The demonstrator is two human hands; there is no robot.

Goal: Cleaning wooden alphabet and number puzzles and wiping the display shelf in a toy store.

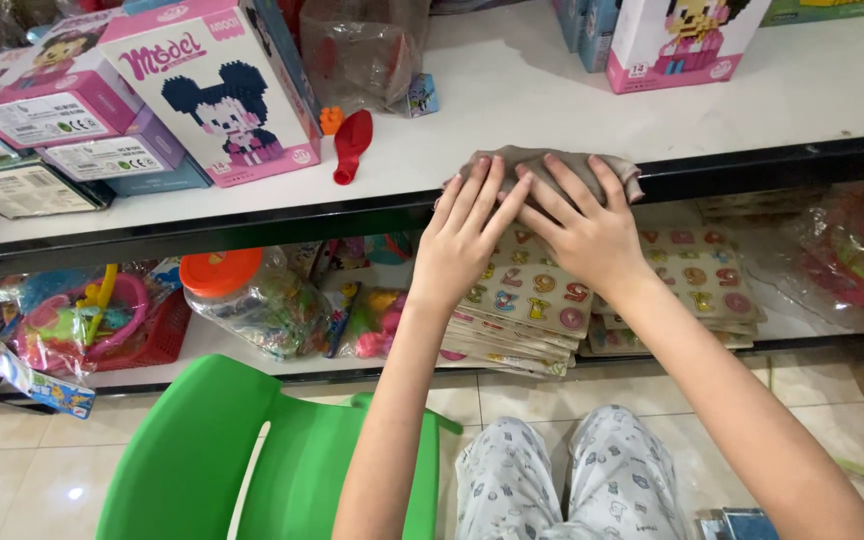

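One grey cloth (552,165) at the front edge of the white shelf (572,90), and both my hands are flat on it: left hand (462,235) and right hand (582,225), fingers spread, pressing rather than gripping. One red balloon (350,145) lies just left, boxed block sets (217,85) beyond it. Number puzzle boards (542,295) are stacked on the shelf underneath.
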